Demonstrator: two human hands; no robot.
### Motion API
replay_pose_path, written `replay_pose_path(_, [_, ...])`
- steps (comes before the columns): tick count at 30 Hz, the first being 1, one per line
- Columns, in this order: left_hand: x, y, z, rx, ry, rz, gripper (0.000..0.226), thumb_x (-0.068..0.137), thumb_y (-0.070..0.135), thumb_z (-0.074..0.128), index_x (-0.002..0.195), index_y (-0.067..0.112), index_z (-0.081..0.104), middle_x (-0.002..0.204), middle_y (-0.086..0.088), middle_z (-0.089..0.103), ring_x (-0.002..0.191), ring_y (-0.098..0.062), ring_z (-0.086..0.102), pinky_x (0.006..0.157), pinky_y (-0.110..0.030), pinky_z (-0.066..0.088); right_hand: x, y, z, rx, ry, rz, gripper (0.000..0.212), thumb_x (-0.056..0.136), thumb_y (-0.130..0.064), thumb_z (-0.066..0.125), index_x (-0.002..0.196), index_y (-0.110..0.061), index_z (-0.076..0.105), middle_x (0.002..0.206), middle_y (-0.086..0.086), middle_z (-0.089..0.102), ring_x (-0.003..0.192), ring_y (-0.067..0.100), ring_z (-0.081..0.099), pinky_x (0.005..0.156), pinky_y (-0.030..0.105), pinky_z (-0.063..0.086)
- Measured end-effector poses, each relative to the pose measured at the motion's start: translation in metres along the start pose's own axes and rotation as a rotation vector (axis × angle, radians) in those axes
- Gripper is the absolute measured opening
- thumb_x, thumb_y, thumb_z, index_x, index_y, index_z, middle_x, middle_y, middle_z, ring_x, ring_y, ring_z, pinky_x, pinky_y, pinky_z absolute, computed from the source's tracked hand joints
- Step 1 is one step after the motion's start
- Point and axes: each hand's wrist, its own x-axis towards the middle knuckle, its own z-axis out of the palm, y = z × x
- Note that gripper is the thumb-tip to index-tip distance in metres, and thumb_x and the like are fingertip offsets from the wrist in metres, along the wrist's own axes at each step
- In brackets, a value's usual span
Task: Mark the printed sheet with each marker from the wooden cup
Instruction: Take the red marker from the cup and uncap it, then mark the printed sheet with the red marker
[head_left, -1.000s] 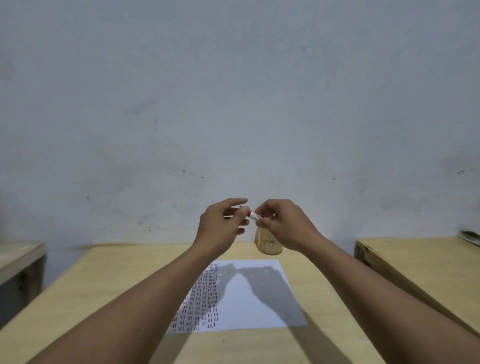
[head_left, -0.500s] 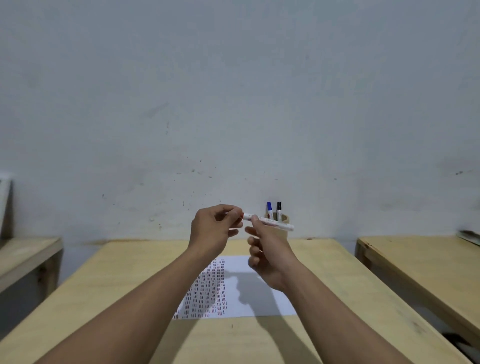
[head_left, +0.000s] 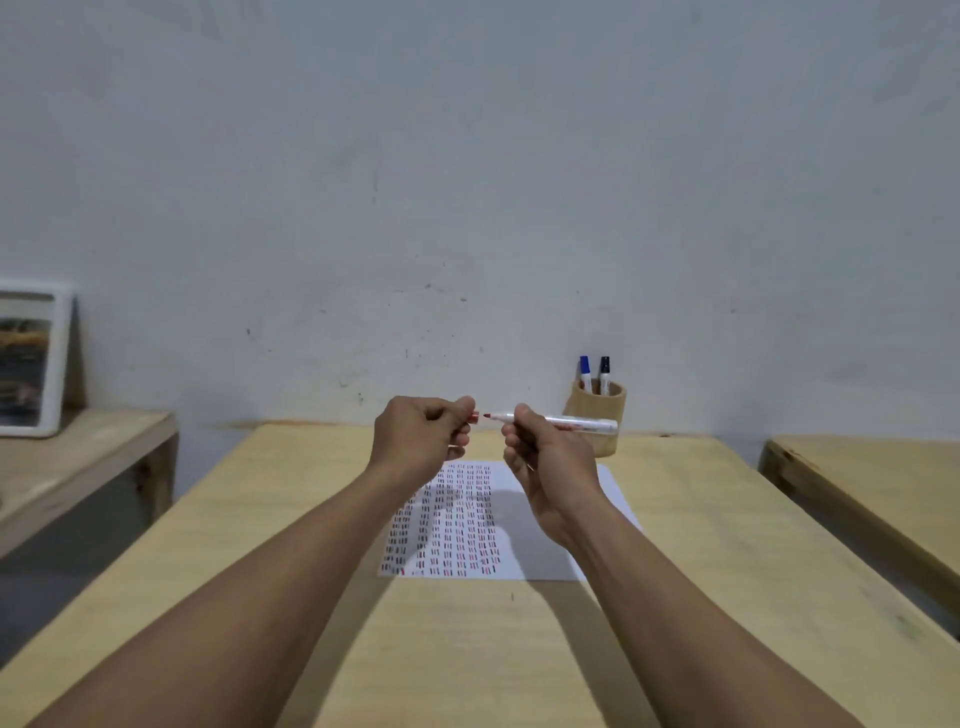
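The right hand (head_left: 550, 467) holds a white marker (head_left: 571, 422) with a small red tip, lying flat in the air above the desk (head_left: 727, 545). The left hand (head_left: 421, 441) is closed around the red cap (head_left: 475, 416), just beside the tip. Below lies the printed sheet (head_left: 524, 530), full of short red and dark lines. The wooden cup (head_left: 597, 415) stands behind, holding a blue marker (head_left: 585, 370) and a black marker (head_left: 604, 371).

1. Plain indoor workroom or classroom-type space; exact kind unclear.
2. Bare scuffed grey-white wall (head_left: 467, 182) directly behind.
3. Light plywood table (head_left: 701, 545) in the middle, similar tables at left (head_left: 78, 457) and right (head_left: 872, 483).
4. White-framed picture (head_left: 31, 364) leaning on the wall at left.
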Motion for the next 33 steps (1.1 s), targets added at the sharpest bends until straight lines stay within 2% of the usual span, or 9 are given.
replay_pose_path(7, [0.013, -0.042, -0.047, 0.534, 0.129, -0.008, 0.009, 0.078, 0.022, 0.083, 0.079, 0.015, 0.077, 0.074, -0.005, 0.075, 0.073, -0.02, 0.073, 0.069, -0.029, 0.057, 0.009, 0.022, -0.002, -0.211, 0.008, 0.029, 0.014, 0.096, -0.016, 0.066, 0.087, -0.006, 0.069, 0.071, 0.003, 0.063, 0.055, 0.007, 0.055, 0.054, 0.02, 0.053])
replay_pose_path(9, [0.012, -0.056, -0.054, 0.671, 0.098, -0.007, 0.009, 0.084, 0.019, 0.075, 0.082, 0.012, 0.079, 0.083, -0.009, 0.076, 0.077, -0.024, 0.071, 0.065, -0.024, 0.052, 0.011, 0.027, -0.001, -0.271, 0.008, 0.03, 0.013, 0.096, -0.017, 0.066, 0.09, -0.006, 0.07, 0.072, 0.002, 0.063, 0.057, 0.007, 0.055, 0.054, 0.021, 0.052])
replay_pose_path(12, [0.012, -0.072, -0.058, 0.67, 0.09, -0.055, 0.017, 0.091, 0.009, 0.061, 0.077, 0.008, 0.071, 0.079, -0.007, 0.069, 0.06, -0.013, 0.057, 0.049, -0.01, 0.043, 0.014, 0.033, -0.003, -0.347, 0.005, 0.025, 0.015, 0.096, -0.017, 0.066, 0.094, -0.004, 0.072, 0.074, 0.003, 0.063, 0.06, 0.008, 0.055, 0.055, 0.022, 0.051])
replay_pose_path(16, [0.017, -0.083, -0.057, 0.763, 0.067, -0.051, 0.019, 0.093, 0.012, 0.059, 0.087, 0.019, 0.075, 0.075, 0.005, 0.068, 0.069, -0.013, 0.06, 0.066, -0.024, 0.046, 0.017, 0.036, -0.006, -0.398, 0.013, 0.035, 0.017, 0.096, -0.018, 0.066, 0.096, -0.003, 0.073, 0.08, 0.006, 0.065, 0.066, 0.012, 0.056, 0.056, 0.023, 0.052])
replay_pose_path(19, [0.014, -0.081, -0.058, 0.791, 0.08, -0.004, 0.03, 0.096, 0.018, 0.057, 0.122, 0.014, 0.07, 0.095, -0.002, 0.077, 0.088, -0.021, 0.068, 0.075, -0.025, 0.052, 0.016, 0.035, -0.01, -0.424, 0.017, 0.029, 0.02, 0.096, -0.019, 0.065, 0.104, -0.002, 0.072, 0.084, 0.006, 0.067, 0.069, 0.013, 0.059, 0.056, 0.023, 0.053])
replay_pose_path(22, [-0.001, -0.076, -0.061, 0.863, 0.122, 0.012, 0.027, 0.097, 0.025, 0.05, 0.115, 0.018, 0.069, 0.1, -0.005, 0.077, 0.1, -0.032, 0.068, 0.082, -0.039, 0.054, 0.013, 0.032, -0.018, -0.47, 0.0, 0.004, 0.014, 0.097, -0.015, 0.062, 0.103, -0.006, 0.071, 0.084, 0.007, 0.067, 0.068, 0.013, 0.061, 0.057, 0.024, 0.054])
replay_pose_path(26, [-0.025, -0.08, -0.071, 0.951, 0.072, -0.006, 0.037, 0.102, 0.034, 0.043, 0.131, 0.021, 0.063, 0.127, -0.007, 0.07, 0.122, -0.034, 0.059, 0.092, -0.04, 0.048, 0.006, 0.03, -0.031, -0.677, 0.008, -0.087, 0.017, 0.095, -0.016, 0.064, 0.097, -0.001, 0.072, 0.076, 0.007, 0.068, 0.061, 0.013, 0.063, 0.054, 0.024, 0.054])
replay_pose_path(30, [-0.036, -0.09, -0.08, 1.148, -0.131, -0.095, 0.049, 0.104, 0.04, 0.027, 0.15, 0.033, 0.041, 0.153, -0.011, 0.045, 0.145, -0.032, 0.033, 0.116, -0.054, 0.025, -0.008, 0.036, -0.046, -0.959, 0.046, -0.157, 0.017, 0.087, -0.02, 0.068, 0.088, -0.004, 0.073, 0.065, 0.002, 0.068, 0.051, 0.012, 0.061, 0.049, 0.026, 0.049])
replay_pose_path(33, [-0.039, -0.098, -0.081, 1.228, -0.228, -0.15, 0.053, 0.104, 0.043, 0.018, 0.156, 0.038, 0.023, 0.167, -0.012, 0.015, 0.154, -0.033, 0.007, 0.121, -0.058, 0.005, -0.018, 0.045, -0.055, -1.028, 0.074, -0.167, 0.018, 0.085, -0.023, 0.067, 0.082, -0.005, 0.07, 0.06, -0.004, 0.069, 0.049, 0.01, 0.061, 0.05, 0.027, 0.047])
